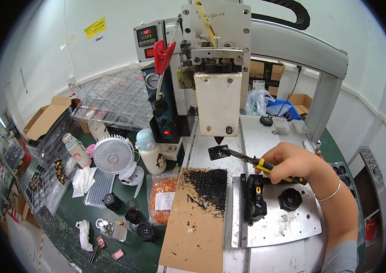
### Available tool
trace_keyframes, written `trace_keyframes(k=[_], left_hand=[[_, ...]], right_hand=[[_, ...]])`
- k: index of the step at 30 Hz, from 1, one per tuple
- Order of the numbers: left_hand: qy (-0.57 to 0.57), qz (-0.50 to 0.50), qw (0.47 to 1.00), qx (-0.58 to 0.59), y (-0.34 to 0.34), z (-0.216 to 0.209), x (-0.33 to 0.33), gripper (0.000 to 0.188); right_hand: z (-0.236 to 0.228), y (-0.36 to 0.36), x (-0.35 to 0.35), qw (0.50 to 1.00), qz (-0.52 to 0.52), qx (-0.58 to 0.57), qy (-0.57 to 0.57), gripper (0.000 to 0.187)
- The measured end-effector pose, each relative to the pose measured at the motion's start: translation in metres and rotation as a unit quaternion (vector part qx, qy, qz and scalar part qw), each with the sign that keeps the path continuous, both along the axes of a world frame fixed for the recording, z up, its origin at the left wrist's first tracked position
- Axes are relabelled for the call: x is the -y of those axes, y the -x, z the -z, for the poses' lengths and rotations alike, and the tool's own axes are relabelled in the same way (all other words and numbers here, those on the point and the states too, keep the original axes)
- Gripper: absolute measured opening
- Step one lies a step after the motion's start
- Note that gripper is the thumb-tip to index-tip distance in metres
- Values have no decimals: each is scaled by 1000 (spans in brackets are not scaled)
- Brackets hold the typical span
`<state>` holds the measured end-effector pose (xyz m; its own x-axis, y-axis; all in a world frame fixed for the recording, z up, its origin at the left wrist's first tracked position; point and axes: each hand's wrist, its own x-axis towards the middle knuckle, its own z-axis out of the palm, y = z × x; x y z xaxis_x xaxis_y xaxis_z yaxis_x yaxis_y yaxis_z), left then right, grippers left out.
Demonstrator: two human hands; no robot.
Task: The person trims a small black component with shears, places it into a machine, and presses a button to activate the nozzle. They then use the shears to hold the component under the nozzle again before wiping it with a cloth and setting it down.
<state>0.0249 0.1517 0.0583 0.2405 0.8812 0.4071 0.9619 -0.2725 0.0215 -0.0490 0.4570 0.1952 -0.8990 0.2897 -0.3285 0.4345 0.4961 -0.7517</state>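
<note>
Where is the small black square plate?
Just right of centre in the head view, the black plate is at the tips of the yellow-handled pliers, just below the pointed nozzle.

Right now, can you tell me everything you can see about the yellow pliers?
The pliers have yellow-and-black handles and a long, narrow nose that looks like dark metal. The right hand is wrapped around the handles, hiding part of them. The nose points left, slanting slightly upward in the picture, and its end meets the right edge of a small black plate, near the machine's pointed tip.
</note>
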Motion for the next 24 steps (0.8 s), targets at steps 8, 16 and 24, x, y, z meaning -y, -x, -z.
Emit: trace_keyframes(k=[8,16,24], left_hand=[[-23,-4,1000,-3,-4,3,-1,36],[-29,-8,1000,-6,-5,4,-1,35],[-30,-6,1000,1,-5,5,-1,35]], right_hand=[[3,-2,0,1000,4,-6,9,47],[4,0,2,1000,-11,-2,-11,47],[2,1,4,1000,-12,5,-22,49]])
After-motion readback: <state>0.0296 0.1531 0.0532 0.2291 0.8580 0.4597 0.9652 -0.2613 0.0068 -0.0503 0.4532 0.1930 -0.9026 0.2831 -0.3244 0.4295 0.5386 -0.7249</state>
